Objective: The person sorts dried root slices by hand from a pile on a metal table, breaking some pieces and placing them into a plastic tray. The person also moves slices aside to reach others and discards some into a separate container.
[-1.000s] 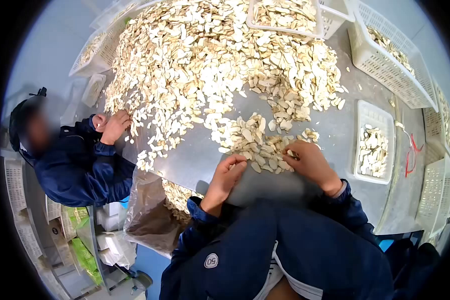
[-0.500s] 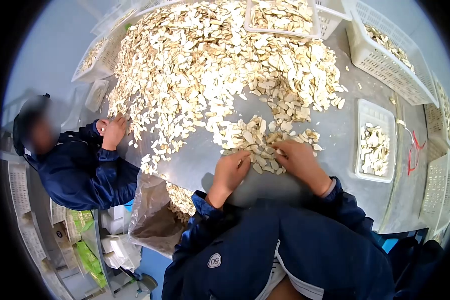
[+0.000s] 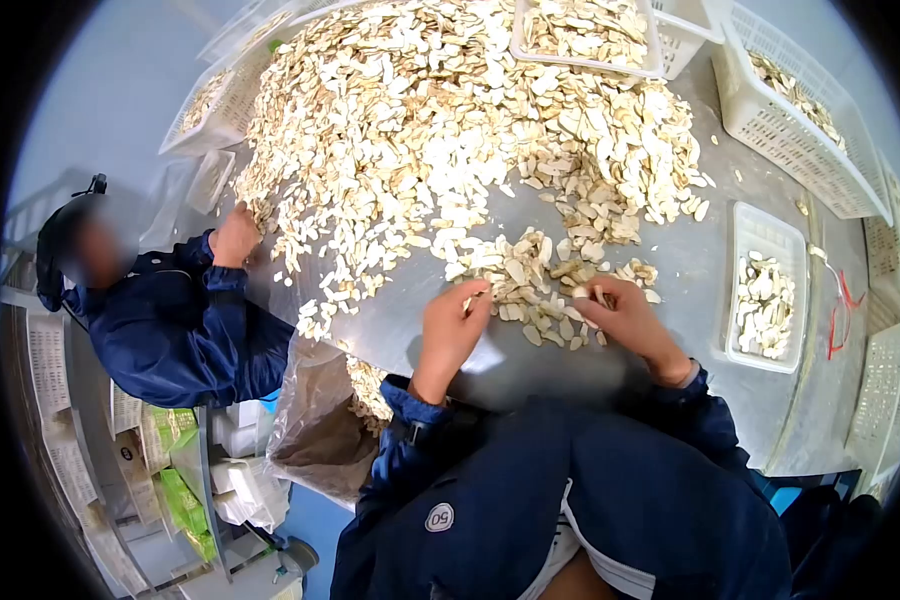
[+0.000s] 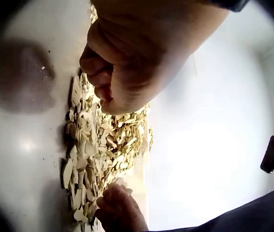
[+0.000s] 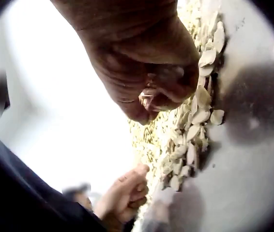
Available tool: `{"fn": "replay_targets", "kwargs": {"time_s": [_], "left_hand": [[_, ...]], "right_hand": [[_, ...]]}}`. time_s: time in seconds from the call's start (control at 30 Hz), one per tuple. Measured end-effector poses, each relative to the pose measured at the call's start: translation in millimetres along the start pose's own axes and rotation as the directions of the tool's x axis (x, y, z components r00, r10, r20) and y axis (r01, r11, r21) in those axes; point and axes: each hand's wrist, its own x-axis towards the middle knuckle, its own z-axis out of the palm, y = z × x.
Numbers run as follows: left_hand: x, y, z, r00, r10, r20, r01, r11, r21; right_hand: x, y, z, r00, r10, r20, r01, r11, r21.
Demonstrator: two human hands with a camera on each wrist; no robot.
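Observation:
A loose heap of pale dried slices [image 3: 515, 270] lies between my hands on the metal table [image 3: 390, 330]. At its left edge my left hand [image 3: 448, 335] has curled fingers and thumb, with a pale slice edge at the fingertips; its palm is hidden. Across the heap, my right hand [image 3: 630, 315] pinches a pale slice [image 3: 582, 292] between thumb and fingers. The right wrist view has pale pieces inside the curl of the right hand [image 5: 151, 82]. In the left wrist view the left hand [image 4: 132, 63] hangs close over the slices.
A far larger slice pile [image 3: 390, 120] covers the back of the table. To the right stands a white tray [image 3: 738, 345] holding slices, beside a red cord [image 3: 842, 315]. White baskets [image 3: 770, 125] line the edges. Another person [image 3: 170, 320] works at left, near a plastic-lined bin [image 3: 305, 430].
My hands came closer together over the heap, then moved apart again, the right one outward. The head view shifted slightly. The other person's hand moved a little at the pile's edge.

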Motion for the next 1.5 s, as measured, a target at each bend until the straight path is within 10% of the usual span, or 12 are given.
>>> {"fn": "replay_targets", "kwargs": {"time_s": [0.1, 0.2, 0.47, 0.57, 0.7, 0.9, 1.07, 1.27, 1.3, 1.37, 1.5], "left_hand": [[20.9, 28.3, 8.1, 0.992, 0.096, 0.076, -0.109, 0.976, 0.191], [33.8, 40.9, 24.3, 0.973, 0.187, 0.136, -0.227, 0.879, 0.42], [37.3, 22.6, 20.0, 0.982, 0.187, -0.007, -0.181, 0.956, 0.23], [36.1, 39.0, 6.3, 0.992, -0.128, 0.006, 0.128, 0.991, -0.035], [38.1, 8.3, 20.0, 0.993, -0.104, -0.061, 0.086, 0.964, -0.252], [34.9, 49.6, 45.7, 0.965, 0.17, 0.2, -0.247, 0.85, 0.466], [37.8, 61.1, 54.0, 0.973, 0.063, 0.224, -0.171, 0.848, 0.503], [40.4, 31.3, 52.3, 0.972, 0.227, -0.058, -0.225, 0.974, 0.036], [41.9, 32.6, 48.0, 0.999, -0.027, 0.039, 0.039, 0.944, -0.327], [44.3, 36.1, 36.6, 0.832, -0.335, 0.443, 0.548, 0.367, -0.752], [37.4, 65.1, 49.7, 0.836, -0.098, 0.539, 0.548, 0.191, -0.814]], "right_hand": [[-16.0, -2.3, -13.9, 0.966, 0.108, 0.234, -0.232, 0.758, 0.61], [-27.6, -14.3, -7.5, 0.983, 0.028, 0.184, -0.157, 0.651, 0.743], [-22.4, 23.6, -11.4, 0.968, -0.016, 0.249, -0.21, 0.483, 0.85], [-23.3, 22.4, -12.7, 0.962, 0.053, 0.267, -0.257, 0.491, 0.832], [-24.6, 15.9, -14.4, 0.955, 0.127, 0.267, -0.294, 0.509, 0.809], [-22.8, 22.5, -17.7, 0.954, 0.064, 0.293, -0.281, 0.533, 0.798], [-24.0, 20.2, -20.0, 0.956, 0.057, 0.289, -0.268, 0.575, 0.773], [-19.7, 26.2, -17.3, 0.943, 0.071, 0.326, -0.311, 0.544, 0.779], [-19.1, 27.2, -17.1, 0.942, 0.065, 0.328, -0.31, 0.539, 0.784], [-20.6, 22.2, -14.8, 0.939, 0.159, 0.305, -0.342, 0.522, 0.781], [-15.7, 25.0, -9.1, 0.926, 0.148, 0.348, -0.378, 0.314, 0.871]]}}
